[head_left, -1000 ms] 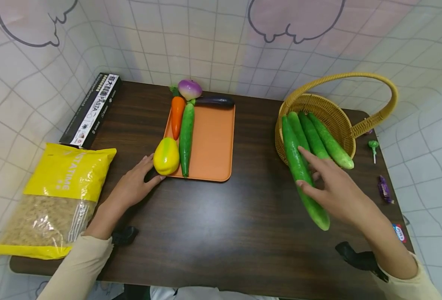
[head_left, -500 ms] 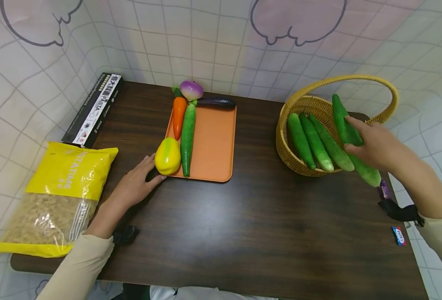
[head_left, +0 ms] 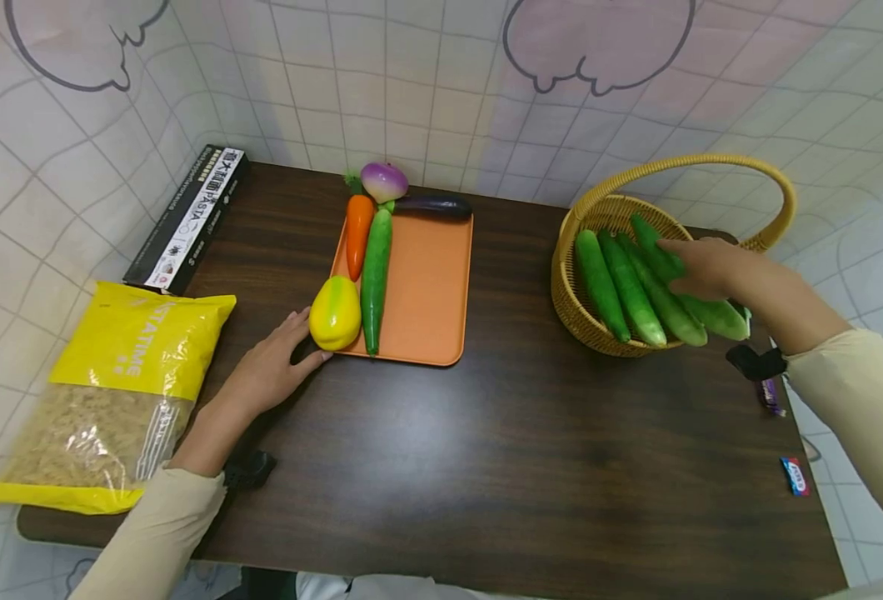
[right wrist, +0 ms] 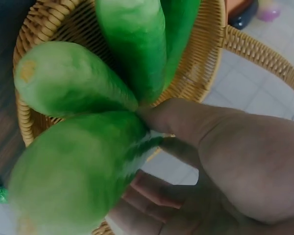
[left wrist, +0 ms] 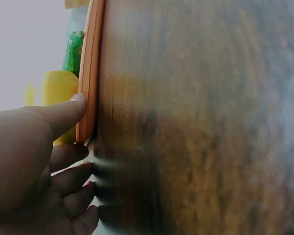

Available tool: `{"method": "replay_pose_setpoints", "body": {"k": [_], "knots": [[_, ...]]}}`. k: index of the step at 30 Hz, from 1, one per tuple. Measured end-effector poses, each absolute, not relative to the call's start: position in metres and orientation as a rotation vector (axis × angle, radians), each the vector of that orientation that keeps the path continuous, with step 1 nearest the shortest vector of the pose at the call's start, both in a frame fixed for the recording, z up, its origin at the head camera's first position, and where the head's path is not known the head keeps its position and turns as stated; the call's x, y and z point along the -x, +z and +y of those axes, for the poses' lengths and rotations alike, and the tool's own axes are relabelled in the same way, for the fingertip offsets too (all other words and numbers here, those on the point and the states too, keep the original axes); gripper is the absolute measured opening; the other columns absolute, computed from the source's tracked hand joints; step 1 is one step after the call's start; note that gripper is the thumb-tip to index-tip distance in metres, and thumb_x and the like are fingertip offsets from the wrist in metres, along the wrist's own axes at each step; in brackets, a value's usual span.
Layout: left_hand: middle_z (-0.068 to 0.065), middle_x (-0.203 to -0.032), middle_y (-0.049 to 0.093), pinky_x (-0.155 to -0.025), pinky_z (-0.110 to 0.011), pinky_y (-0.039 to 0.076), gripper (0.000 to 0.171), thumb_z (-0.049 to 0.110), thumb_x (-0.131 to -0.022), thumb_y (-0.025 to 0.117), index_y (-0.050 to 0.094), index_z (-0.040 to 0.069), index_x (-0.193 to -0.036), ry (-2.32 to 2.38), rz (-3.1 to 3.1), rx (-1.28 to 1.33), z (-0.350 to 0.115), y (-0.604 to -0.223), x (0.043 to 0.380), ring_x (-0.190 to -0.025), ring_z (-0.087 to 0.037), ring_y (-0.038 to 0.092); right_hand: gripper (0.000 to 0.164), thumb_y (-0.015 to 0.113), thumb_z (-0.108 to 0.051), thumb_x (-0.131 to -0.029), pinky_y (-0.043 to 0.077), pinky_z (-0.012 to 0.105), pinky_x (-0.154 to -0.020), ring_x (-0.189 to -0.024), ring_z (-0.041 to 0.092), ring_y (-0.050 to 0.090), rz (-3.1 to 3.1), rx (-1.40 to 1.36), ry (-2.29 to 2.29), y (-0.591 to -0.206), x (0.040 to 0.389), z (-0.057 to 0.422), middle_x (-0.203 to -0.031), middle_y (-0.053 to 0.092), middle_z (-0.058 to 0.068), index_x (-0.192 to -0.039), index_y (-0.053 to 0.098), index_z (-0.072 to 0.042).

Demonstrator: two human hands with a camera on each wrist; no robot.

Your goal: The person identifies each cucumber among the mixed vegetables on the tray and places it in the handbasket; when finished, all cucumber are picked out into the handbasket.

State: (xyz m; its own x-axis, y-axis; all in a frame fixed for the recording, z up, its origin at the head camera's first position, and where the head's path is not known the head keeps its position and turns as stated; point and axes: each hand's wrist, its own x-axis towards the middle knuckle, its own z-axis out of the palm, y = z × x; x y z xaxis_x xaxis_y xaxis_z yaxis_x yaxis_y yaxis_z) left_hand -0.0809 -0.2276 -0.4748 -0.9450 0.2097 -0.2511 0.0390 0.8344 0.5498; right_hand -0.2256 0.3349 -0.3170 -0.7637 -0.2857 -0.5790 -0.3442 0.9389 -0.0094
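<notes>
In the head view my right hand (head_left: 711, 267) grips a green cucumber (head_left: 717, 318) over the right side of the wicker basket (head_left: 560, 279). Several other cucumbers (head_left: 636, 292) lean in it side by side. The right wrist view shows my thumb along one side of the held cucumber (right wrist: 73, 171), fingers on the other. My left hand (head_left: 269, 371) rests at the near left corner of an orange tray (head_left: 426, 292), beside a yellow, green-streaked vegetable (head_left: 334, 313). In the left wrist view its thumb touches the tray rim (left wrist: 89, 73), fingers loosely bent.
On and around the tray lie a carrot (head_left: 358, 237), another cucumber (head_left: 376, 283), an eggplant (head_left: 434, 207) and a purple-white onion or turnip (head_left: 384, 181). A pasta bag (head_left: 127, 400) and black pasta box (head_left: 187, 218) lie left. Wrapped sweets (head_left: 794, 476) line the right edge. The basket handle (head_left: 777, 187) arches up.
My right hand has carried the cucumber from the basket's left front across to its right side, then lowered it beside the others. The left hand has stayed at the tray.
</notes>
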Motion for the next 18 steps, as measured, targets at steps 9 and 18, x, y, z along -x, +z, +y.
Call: {"method": "replay_pose_setpoints", "body": {"k": [9, 18], "knots": [[-0.012, -0.165, 0.018, -0.113, -0.067, 0.017, 0.074, 0.044, -0.1, 0.06, 0.028, 0.014, -0.159, 0.799, 2.709, -0.167, -0.228, -0.475, 0.08, -0.151, -0.033, 0.011, 0.071, 0.057, -0.011, -0.1, 0.042, 0.067, -0.092, -0.12, 0.061, 0.042, 2.458, 0.335, 0.144, -0.322, 0.237, 0.332, -0.143, 0.028, 0.046, -0.153, 0.016, 0.012], [-0.012, -0.165, 0.018, -0.113, -0.066, 0.017, 0.073, 0.043, -0.1, 0.06, 0.028, 0.013, -0.159, 0.795, 2.713, -0.171, -0.229, -0.477, 0.081, -0.151, -0.033, 0.011, 0.058, 0.049, -0.008, -0.102, 0.034, 0.07, -0.1, -0.126, 0.063, 0.034, 2.5, 0.386, 0.129, -0.313, 0.237, 0.336, -0.143, 0.031, 0.045, -0.15, 0.024, 0.015]]}}
